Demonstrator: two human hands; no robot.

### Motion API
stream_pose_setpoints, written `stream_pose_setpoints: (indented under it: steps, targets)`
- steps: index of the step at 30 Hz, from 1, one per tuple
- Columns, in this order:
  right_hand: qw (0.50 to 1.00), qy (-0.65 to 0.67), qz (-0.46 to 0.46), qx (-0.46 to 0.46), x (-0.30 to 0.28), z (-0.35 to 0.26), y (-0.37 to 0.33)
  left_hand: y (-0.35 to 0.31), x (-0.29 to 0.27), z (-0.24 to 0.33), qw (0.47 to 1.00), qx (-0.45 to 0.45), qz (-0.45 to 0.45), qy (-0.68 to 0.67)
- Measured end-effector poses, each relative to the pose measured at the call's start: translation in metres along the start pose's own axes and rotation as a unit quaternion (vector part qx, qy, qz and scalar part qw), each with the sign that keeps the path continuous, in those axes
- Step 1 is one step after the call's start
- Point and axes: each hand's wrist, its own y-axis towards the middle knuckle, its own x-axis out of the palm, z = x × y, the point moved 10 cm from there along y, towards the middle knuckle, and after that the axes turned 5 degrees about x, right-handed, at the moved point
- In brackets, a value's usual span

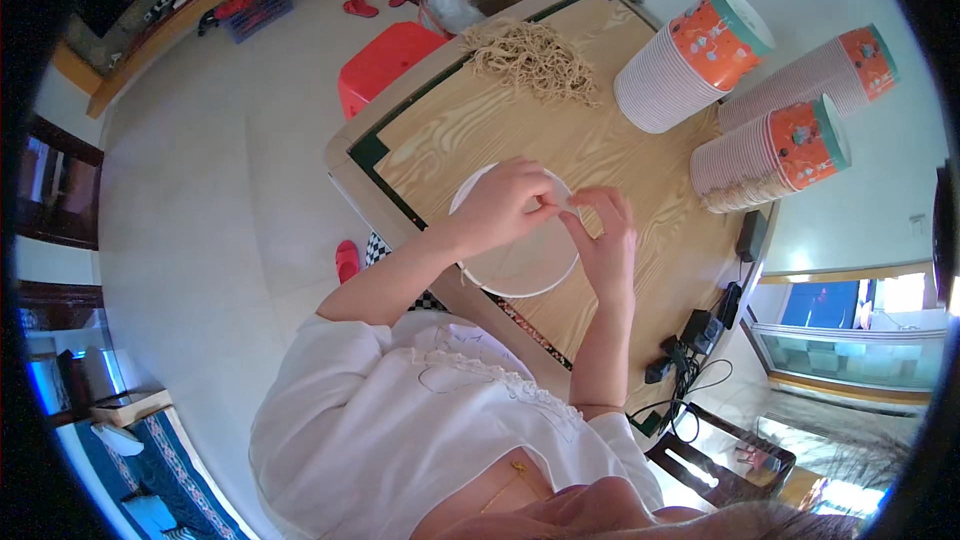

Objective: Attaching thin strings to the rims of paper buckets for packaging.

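Note:
A round white paper tub (522, 270) stands at the table's near edge, and I look down into it. My left hand (505, 202) hangs over its opening, fingers bent and pinched together. Close beside it, over the tub's right rim, my right hand (605, 232) pinches thumb against fingers. The fingertips of both hands almost meet; what lies between them is too small to make out. Farther back on the wood-grain table (630, 175) lies a tangled heap of tan cords (533, 62).
Three nested stacks of paper tubs with orange-and-teal patterns stand right: a near stack (770, 155), a taller stack (690, 60) and a rear stack (815, 80). Black cables and adapters (690, 345) lie at the right edge. A red stool (385, 68) stands beyond the left edge.

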Motion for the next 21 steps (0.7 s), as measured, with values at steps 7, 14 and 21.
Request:
stream_pose_setpoints:
  steps: [7,14,21]
  targets:
    - [0.992,0.082,-0.004,0.093,0.007,0.022,-0.005,-0.005,-0.007,-0.009,0.998,-0.038,-0.023,0.044]
    - [0.995,0.065,0.006,0.078,0.006,0.018,0.0,0.01,0.03,-0.025,0.966,-0.159,-0.105,-0.176]
    - [0.995,0.047,0.009,0.083,0.008,0.025,0.003,0.016,0.029,-0.033,0.977,-0.139,-0.072,-0.144]
